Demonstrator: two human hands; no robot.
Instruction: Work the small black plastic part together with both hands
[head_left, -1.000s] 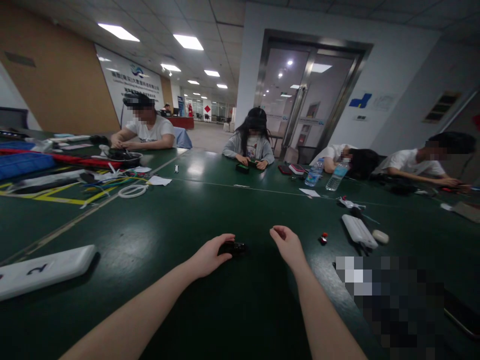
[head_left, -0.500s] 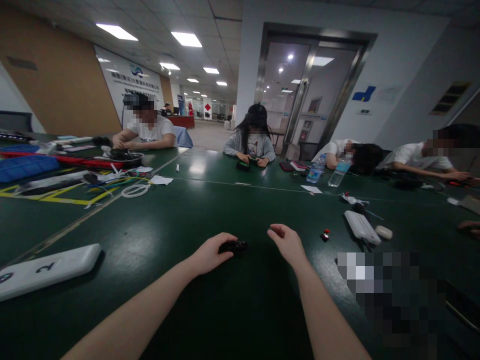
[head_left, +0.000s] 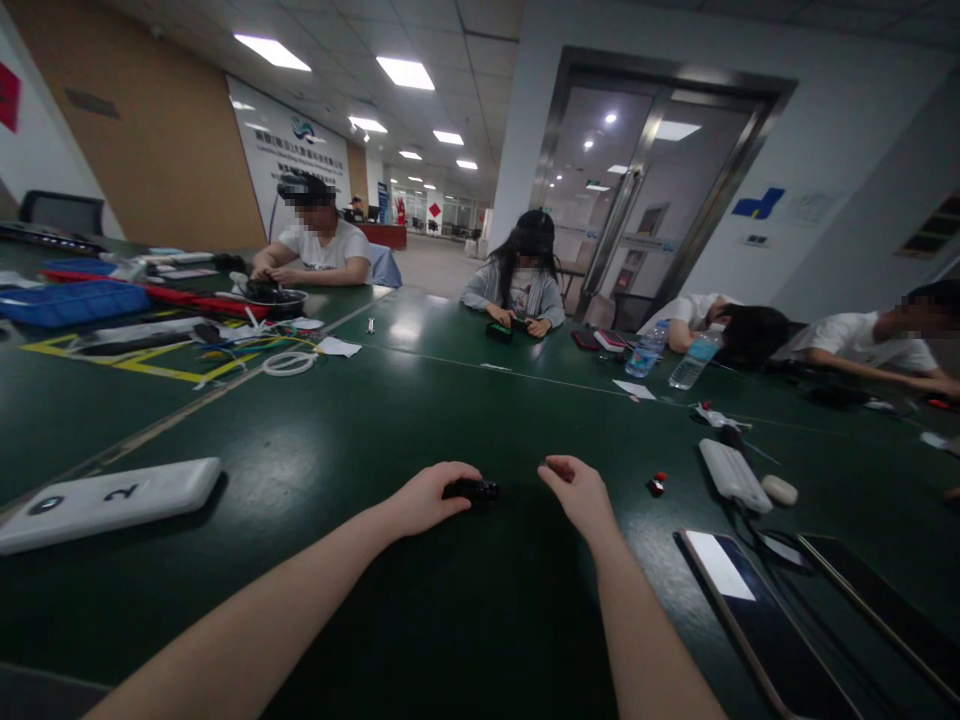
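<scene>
Black object (head_left: 476,489) sits at centre, in front of the person, over the tabletop (head_left: 390,420); can't tell if it's resting on it. Left grip (head_left: 459,486) holds its left end between thumb and fingers, far end sticking out. Right grip (head_left: 546,468) is just to the right, not touching it, thumb and fingertips drawn narrow; can't tell if something tiny is pinched there.

Risks, my read: one-end hold could let the object twist or slip if pushed from the free side. Any small part dropped would be hard to spot, dark on dark green. Right arm swinging outward could knock the small red-and-black item (head_left: 658,485).

Text: white device (head_left: 112,505) at left carries a "2". Wall sign (head_left: 289,160) has a blue logo, Chinese characters, smaller lines too blurred to read. Bottle (head_left: 696,358) label illegible. No brand visible on the object.
</scene>
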